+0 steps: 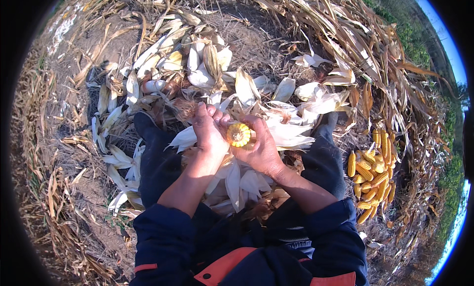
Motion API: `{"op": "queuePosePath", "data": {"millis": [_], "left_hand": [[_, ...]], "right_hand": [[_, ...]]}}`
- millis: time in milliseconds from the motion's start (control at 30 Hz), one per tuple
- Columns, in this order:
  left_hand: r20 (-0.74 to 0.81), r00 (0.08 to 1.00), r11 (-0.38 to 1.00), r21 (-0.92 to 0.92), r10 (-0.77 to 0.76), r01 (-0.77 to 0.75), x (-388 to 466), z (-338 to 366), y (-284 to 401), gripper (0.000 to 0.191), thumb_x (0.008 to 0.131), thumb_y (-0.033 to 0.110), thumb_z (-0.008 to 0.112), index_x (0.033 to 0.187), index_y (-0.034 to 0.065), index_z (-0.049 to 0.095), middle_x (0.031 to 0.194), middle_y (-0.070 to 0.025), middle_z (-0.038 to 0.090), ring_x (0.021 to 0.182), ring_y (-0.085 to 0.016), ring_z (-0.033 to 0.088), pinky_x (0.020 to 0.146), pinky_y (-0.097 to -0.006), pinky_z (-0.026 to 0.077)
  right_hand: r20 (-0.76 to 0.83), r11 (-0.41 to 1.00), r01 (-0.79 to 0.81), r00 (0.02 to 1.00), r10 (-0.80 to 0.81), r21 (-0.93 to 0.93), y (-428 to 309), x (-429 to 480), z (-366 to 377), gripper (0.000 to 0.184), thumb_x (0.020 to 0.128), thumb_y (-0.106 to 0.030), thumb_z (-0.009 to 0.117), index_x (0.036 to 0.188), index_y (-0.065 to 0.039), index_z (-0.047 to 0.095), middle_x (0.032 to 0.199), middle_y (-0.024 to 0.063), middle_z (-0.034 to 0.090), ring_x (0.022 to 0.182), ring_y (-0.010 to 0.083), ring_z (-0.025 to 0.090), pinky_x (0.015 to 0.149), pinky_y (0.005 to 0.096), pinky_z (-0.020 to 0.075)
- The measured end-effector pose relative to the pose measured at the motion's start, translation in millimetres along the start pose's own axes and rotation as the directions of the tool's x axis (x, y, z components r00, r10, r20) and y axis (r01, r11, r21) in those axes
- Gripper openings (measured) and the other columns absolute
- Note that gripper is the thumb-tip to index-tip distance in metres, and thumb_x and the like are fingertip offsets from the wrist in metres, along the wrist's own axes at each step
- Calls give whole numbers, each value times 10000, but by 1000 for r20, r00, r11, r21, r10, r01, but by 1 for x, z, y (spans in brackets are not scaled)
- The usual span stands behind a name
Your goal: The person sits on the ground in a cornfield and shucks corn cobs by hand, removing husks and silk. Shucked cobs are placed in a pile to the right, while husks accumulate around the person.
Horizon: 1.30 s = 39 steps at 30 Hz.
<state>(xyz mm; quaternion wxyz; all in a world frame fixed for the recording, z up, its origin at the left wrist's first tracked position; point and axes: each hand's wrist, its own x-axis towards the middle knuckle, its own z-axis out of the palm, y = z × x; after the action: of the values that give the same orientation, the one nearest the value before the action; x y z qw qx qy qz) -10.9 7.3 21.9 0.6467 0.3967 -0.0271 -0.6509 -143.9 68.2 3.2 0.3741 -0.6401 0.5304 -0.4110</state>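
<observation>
A yellow ear of corn (239, 134) sits between my two hands, its round end facing up and its rows of kernels bare. My right hand (262, 147) curls around its right side, thumb and forefinger bent over it. Against the left side presses my left hand (212, 129), fingers curled and thumb up; whatever lies inside its palm is hidden. A tuft of brown corn silk (185, 108) shows just beyond the left thumb. Pale, dry corn husks (233, 182) lie below my hands, and more loose husks (246, 88) spread beyond them.
Husked ears of corn (374, 175) lie in a pile on the ground at the right. My dark boots (159, 149) flank the husks. Dry corn stalks (355, 38) are heaped along the upper right, and more dry stalks (55, 212) lie at the left. Green plants (411, 38) stand beyond.
</observation>
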Motion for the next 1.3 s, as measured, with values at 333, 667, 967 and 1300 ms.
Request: {"op": "queuePosePath", "data": {"millis": [333, 667, 967, 1300], "left_hand": [[229, 971, 989, 146, -67, 34, -2, 6, 27, 392, 990, 357, 450, 642, 194, 375, 472, 68, 251, 408, -76, 227, 500, -258, 291], [578, 703, 431, 805, -415, -408, -10, -18, -19, 441, 791, 154, 773, 1172, 15, 599, 1116, -58, 626, 1018, -141, 575, 914, -305, 466], [564, 793, 382, 802, -231, -460, -14, -35, -53, 319, 786, 130, 676, 1070, 3, 604, 896, -98, 670, 821, -210, 649, 721, -330, 510], [500, 371, -305, 211, -782, -929, -71, -22, -45, 179, 724, 176, 681, 863, 97, 601, 774, -85, 639, 736, -323, 642, 627, -454, 505]], "right_hand": [[27, 618, -266, 930, 367, 740, -16, 27, -58, 435, 842, -144, 626, 1222, -9, 463, 1091, 117, 564, 998, 240, 604, 902, 399, 513], [146, 621, -281, 955, 259, 732, -3, 16, -70, 490, 807, -118, 624, 1258, -15, 464, 1076, 67, 600, 992, 158, 575, 873, 315, 476], [3, 696, -173, 971, 238, 697, -13, 18, -53, 727, 770, -46, 757, 1352, -39, 323, 1144, 63, 544, 1060, 159, 550, 923, 319, 477], [305, 801, -484, 869, 391, 351, -17, 23, -79, 617, 641, -289, 757, 1122, 21, 525, 938, 75, 629, 861, 170, 601, 807, 322, 497]]}}
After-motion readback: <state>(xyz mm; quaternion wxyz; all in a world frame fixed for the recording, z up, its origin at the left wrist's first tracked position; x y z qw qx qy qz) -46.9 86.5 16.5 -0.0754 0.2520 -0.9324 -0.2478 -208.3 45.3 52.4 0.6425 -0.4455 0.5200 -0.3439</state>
